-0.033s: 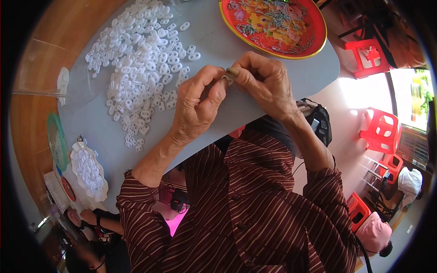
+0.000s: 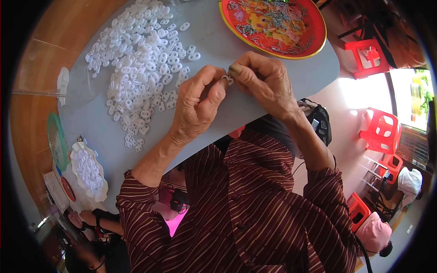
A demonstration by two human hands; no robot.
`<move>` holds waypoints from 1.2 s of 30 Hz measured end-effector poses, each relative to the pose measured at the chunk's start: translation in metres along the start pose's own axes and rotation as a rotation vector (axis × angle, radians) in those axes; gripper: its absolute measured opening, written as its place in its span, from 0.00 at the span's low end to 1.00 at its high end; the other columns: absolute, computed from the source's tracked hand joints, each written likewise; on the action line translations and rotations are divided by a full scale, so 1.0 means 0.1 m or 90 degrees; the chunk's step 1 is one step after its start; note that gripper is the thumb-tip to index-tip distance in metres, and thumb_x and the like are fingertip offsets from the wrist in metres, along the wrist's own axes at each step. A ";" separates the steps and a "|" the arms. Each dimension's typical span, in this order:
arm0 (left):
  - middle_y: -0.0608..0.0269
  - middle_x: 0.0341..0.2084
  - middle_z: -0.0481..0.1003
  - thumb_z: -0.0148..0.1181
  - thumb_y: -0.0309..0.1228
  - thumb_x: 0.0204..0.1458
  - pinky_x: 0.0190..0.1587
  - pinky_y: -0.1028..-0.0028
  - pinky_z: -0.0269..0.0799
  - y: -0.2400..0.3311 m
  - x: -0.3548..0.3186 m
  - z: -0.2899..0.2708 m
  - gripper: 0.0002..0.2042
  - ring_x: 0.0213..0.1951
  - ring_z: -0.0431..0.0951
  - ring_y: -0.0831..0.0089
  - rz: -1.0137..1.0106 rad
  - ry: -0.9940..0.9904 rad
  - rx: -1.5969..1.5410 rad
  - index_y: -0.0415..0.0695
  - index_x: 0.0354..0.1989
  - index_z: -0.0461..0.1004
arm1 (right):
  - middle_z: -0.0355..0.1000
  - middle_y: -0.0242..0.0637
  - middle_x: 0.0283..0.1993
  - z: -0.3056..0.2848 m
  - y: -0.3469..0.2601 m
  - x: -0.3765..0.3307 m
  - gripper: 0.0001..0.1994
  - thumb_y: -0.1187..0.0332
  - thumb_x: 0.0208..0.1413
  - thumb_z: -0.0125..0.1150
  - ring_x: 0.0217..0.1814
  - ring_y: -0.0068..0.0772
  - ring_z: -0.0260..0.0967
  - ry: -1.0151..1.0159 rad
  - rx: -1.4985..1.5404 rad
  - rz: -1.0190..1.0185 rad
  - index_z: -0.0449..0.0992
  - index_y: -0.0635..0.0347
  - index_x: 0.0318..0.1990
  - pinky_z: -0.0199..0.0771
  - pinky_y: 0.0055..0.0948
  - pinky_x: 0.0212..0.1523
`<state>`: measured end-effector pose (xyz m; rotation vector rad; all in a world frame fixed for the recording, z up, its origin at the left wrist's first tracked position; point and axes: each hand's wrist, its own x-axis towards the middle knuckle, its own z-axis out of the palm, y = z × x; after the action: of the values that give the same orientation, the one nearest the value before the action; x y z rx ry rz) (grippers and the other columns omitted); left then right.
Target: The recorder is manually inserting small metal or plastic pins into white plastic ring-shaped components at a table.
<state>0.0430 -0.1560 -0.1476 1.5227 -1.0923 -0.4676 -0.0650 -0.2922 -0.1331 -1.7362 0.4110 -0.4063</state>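
Between the fingertips of my left hand (image 2: 199, 101) is a small white plastic two-hole piece (image 2: 229, 80), mostly covered by the fingers. My right hand (image 2: 267, 84) meets it there, thumb and forefinger pinched at the piece; anything small inside that pinch is hidden. A broad heap of white oval two-hole plastic pieces (image 2: 141, 68) lies on the grey table (image 2: 218, 41), left of my hands. Beyond my right hand stands a round red tray (image 2: 282, 51) with a yellow rim and a floral pattern, holding many small grey metal pieces that look like springs.
At the left table edge are a scalloped white dish (image 2: 101, 193) of white pieces and a green mesh basket (image 2: 55, 141). Another person's arm (image 2: 107, 221) shows at lower left. Red stools (image 2: 382, 130) stand on the floor to the right, near a black bag (image 2: 322, 127).
My right thumb and fingertips have shifted slightly, showing a bit more of the white piece. My left hand stays in place.
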 end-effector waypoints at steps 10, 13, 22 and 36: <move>0.69 0.21 0.67 0.51 0.27 0.56 0.28 0.81 0.64 0.00 -0.02 0.00 0.05 0.24 0.64 0.84 -0.047 -0.018 -0.071 0.38 0.34 0.67 | 0.64 0.23 0.21 0.00 0.07 -0.01 0.08 0.67 0.56 0.59 0.23 0.11 0.56 -0.035 0.044 -0.015 0.73 0.63 0.33 0.58 0.15 0.23; 0.68 0.21 0.68 0.50 0.26 0.55 0.28 0.80 0.64 0.01 -0.03 -0.01 0.04 0.24 0.65 0.83 -0.042 -0.022 -0.054 0.38 0.34 0.68 | 0.64 0.23 0.20 0.04 0.06 -0.03 0.09 0.67 0.56 0.59 0.22 0.11 0.56 0.013 -0.038 -0.052 0.74 0.63 0.31 0.57 0.15 0.22; 0.68 0.21 0.69 0.52 0.27 0.54 0.29 0.80 0.65 -0.01 -0.01 -0.01 0.05 0.25 0.67 0.83 -0.059 -0.003 -0.044 0.38 0.33 0.69 | 0.66 0.26 0.20 0.01 0.03 0.00 0.09 0.66 0.55 0.59 0.23 0.13 0.58 -0.016 0.067 0.065 0.74 0.65 0.32 0.59 0.18 0.22; 0.67 0.21 0.69 0.52 0.27 0.55 0.29 0.80 0.66 -0.02 -0.03 -0.02 0.06 0.25 0.67 0.82 -0.043 -0.002 -0.036 0.37 0.34 0.69 | 0.71 0.30 0.22 0.09 0.00 -0.02 0.08 0.69 0.53 0.61 0.25 0.14 0.64 0.037 -0.051 -0.004 0.74 0.65 0.32 0.65 0.18 0.26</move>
<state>0.0439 -0.1530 -0.1498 1.5126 -1.0238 -0.5437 -0.0627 -0.2834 -0.1350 -1.8075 0.4701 -0.4506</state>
